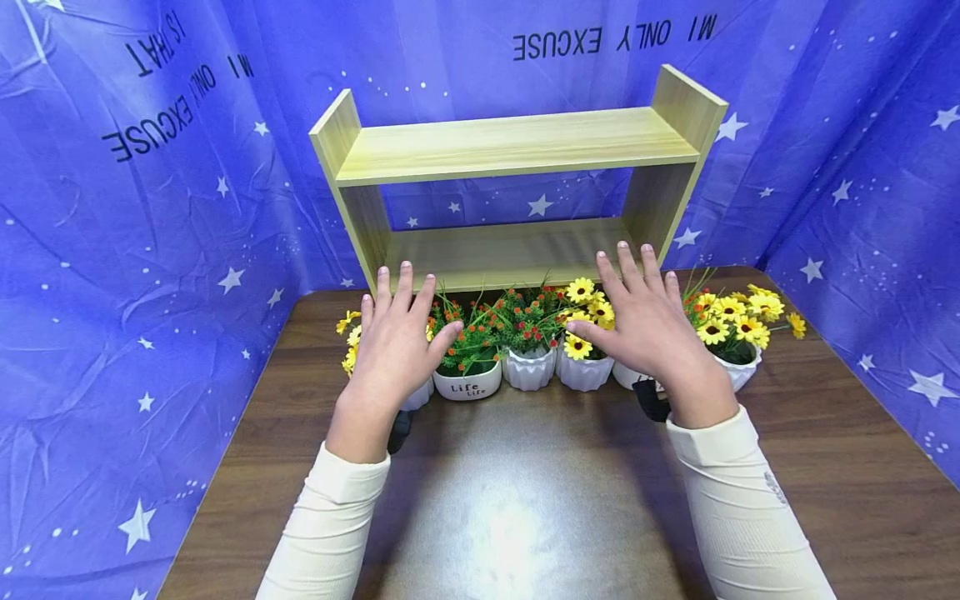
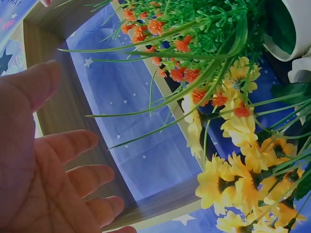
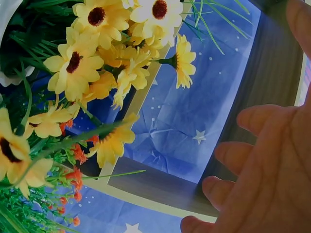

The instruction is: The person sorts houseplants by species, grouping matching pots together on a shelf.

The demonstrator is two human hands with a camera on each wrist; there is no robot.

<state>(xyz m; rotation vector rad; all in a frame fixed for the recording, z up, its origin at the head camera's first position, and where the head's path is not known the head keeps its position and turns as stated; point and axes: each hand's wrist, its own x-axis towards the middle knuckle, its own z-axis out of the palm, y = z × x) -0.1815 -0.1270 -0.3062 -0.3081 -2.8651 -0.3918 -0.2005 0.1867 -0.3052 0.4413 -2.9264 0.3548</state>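
Both hands hover palm down above a row of potted artificial flowers, fingers spread and holding nothing. My left hand point(image 1: 393, 342) is over the left end, partly covering a pot with yellow flowers point(image 1: 350, 357). Beside its thumb stands a white pot marked "Life" point(image 1: 467, 385) with small orange flowers. A ribbed white pot point(image 1: 529, 368) with red-orange flowers is in the middle, then another ribbed pot point(image 1: 586, 372) with yellow daisies point(image 1: 581, 290). My right hand point(image 1: 648, 325) partly hides a further white pot. Yellow daisies point(image 3: 97, 17) show close up in the right wrist view.
Behind the flowers stands a two-tier wooden shelf point(image 1: 517, 143), its boards bare. At the right end sits a white pot point(image 1: 738, 372) with yellow daisies. Blue star-printed cloth point(image 1: 187, 250) hangs behind and on both sides of the brown wooden table point(image 1: 487, 500).
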